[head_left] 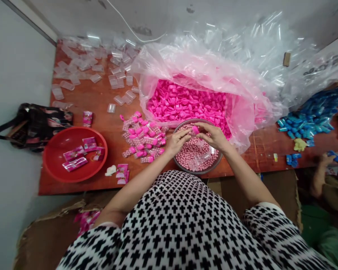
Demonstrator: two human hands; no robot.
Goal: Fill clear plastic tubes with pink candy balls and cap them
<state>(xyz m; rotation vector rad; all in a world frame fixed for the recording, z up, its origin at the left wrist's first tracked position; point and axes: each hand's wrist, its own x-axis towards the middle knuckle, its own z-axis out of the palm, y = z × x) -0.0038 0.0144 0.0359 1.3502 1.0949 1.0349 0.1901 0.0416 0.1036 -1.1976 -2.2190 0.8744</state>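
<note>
Above a grey bowl (178, 163) of pink beads (183, 155), both my hands meet. My right hand (215, 137) pinches a pink cap (195, 129) between thumb and fingers. My left hand (177, 143) is closed on a small clear container (189, 133), mostly hidden by the fingers, whose end meets the cap. Inside the bowl, clear empty containers (198, 161) lie on the beads. Just left of the bowl is a pile of bead-filled containers with pink caps (143, 137). Behind it, an opened plastic bag (163, 56) holds many loose pink caps (183, 101).
A red basin (53, 165) with several pink packets (75, 153) stands at left, near a dark bag (31, 123). Clear containers (96, 78) lie scattered at back left. At right are blue capped containers (306, 123) and another person's hands (326, 161) holding something blue.
</note>
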